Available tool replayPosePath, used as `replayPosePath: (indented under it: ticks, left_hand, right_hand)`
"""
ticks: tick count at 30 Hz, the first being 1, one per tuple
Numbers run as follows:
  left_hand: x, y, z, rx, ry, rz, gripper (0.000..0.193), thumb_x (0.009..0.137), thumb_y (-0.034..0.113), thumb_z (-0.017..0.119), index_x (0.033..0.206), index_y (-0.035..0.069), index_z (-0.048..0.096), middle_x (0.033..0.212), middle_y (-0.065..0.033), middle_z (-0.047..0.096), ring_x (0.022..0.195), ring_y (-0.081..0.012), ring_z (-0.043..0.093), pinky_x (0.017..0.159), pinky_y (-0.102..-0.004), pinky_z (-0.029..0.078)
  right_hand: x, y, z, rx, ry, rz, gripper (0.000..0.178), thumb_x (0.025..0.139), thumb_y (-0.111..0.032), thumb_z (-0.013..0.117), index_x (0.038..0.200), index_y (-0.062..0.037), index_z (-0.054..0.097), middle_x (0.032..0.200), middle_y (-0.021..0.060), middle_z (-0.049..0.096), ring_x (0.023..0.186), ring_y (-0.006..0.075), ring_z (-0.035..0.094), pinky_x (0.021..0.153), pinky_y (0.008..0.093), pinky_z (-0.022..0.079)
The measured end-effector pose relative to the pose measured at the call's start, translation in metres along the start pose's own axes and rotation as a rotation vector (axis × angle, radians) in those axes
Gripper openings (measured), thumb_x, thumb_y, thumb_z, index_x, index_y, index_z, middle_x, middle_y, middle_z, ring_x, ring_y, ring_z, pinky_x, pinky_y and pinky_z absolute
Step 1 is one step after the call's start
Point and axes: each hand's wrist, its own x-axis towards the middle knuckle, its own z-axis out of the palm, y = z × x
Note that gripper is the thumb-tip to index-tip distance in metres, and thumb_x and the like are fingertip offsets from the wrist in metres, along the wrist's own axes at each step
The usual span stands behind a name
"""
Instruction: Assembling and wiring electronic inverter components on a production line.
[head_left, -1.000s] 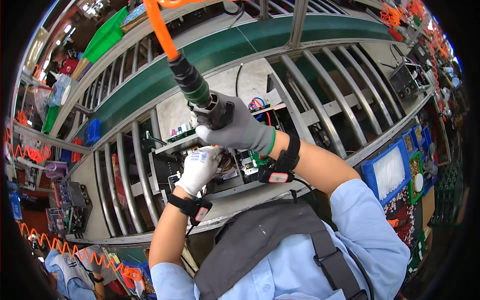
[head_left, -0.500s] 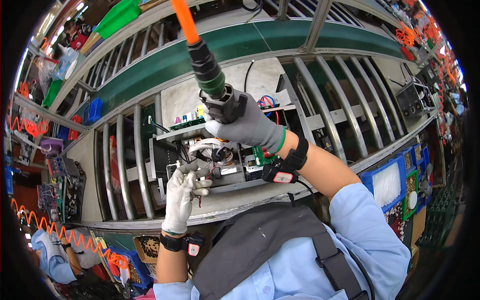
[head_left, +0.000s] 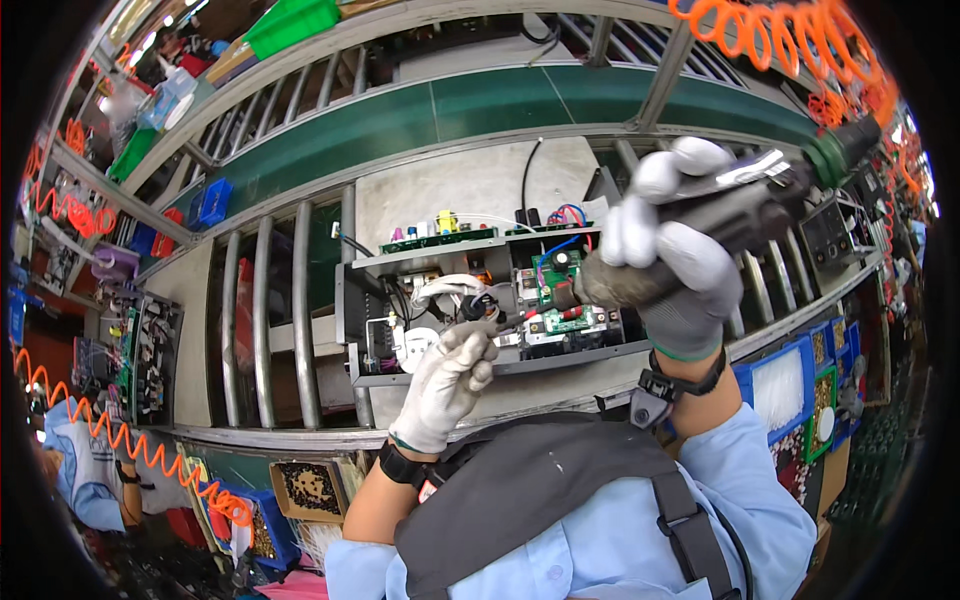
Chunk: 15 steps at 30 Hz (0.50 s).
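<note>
My right hand [head_left: 690, 235], in a grey and white glove, is wrapped round a dark air screwdriver [head_left: 740, 200]. The tool lies tilted, its green and black hose end at the upper right and its nose over the right part of an open metal chassis [head_left: 480, 365]. Inside the chassis are a green circuit board [head_left: 553, 262], white wire bundles and red and blue wires. My left hand [head_left: 445, 385], gloved too, is closed in a pinch at the chassis's near edge, close to the driver's nose. What its fingertips hold is too small to make out.
The chassis sits on a pale board [head_left: 440, 195] amid metal rollers [head_left: 305, 310]. An orange coiled hose [head_left: 770, 35] hangs at the upper right. Blue bins [head_left: 775, 385] stand at the right, a cardboard box of small screws [head_left: 308, 490] at the lower left. Another person [head_left: 85, 470] works far left.
My right hand has swung the screwdriver from upright above the chassis to a tilt toward the right, its nose pointing left. My left hand has shifted right along the near edge, toward the nose.
</note>
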Motion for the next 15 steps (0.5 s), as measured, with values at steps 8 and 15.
replayPosePath:
  ticks: [8, 15]
  left_hand:
    - [0.002, -0.015, 0.033, -0.081, -0.138, -0.087, 0.023, 0.095, 0.03, 0.058, 0.101, 0.009, 0.058, 0.065, 0.0026, 0.051, 0.044, -0.0063, 0.031, 0.048, -0.022, 0.029]
    - [0.006, -0.029, 0.033, -0.219, -0.119, -0.168, 0.022, 0.095, 0.026, 0.059, 0.094, 0.005, 0.054, 0.07, -0.001, 0.048, 0.053, -0.0092, 0.04, 0.047, -0.022, 0.032]
  right_hand:
    - [-0.027, -0.021, -0.018, 0.059, 0.162, -0.033, 0.049, 0.08, 0.0, 0.056, 0.127, -0.0051, 0.045, 0.111, 0.0124, 0.056, 0.073, 0.0172, 0.056, 0.069, 0.0358, 0.049]
    - [-0.034, -0.028, -0.024, -0.13, 0.011, -0.078, 0.047, 0.08, -0.002, 0.061, 0.124, -0.0066, 0.045, 0.103, 0.0117, 0.055, 0.067, 0.016, 0.057, 0.061, 0.0338, 0.048]
